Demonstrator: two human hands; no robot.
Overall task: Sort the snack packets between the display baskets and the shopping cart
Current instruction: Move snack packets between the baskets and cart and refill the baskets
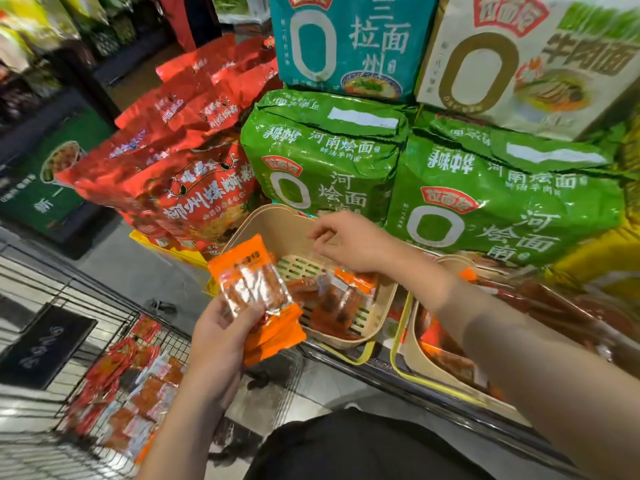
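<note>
Fingers of left hand [221, 336] clamp orange snack pkts [254, 289]; right hand [349, 242] hangs loose-fingered over beige basket [266, 223].

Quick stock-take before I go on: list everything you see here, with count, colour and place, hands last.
orange snack packets: a small stack, orange and clear, in the left hand.
left basket: one, beige, shelf edge; several orange packets inside.
right basket: one, beige, yellow trim; red-orange packets inside.
shopping cart: one, black wire, lower left; many red and orange packets inside.
green noodle bags: two, behind the baskets.
red bags: several, left of the green ones.
teal bag: one, top.
cream bag: one, top right.
left hand: grips the stack.
right hand: over the left basket, holds nothing.
</note>
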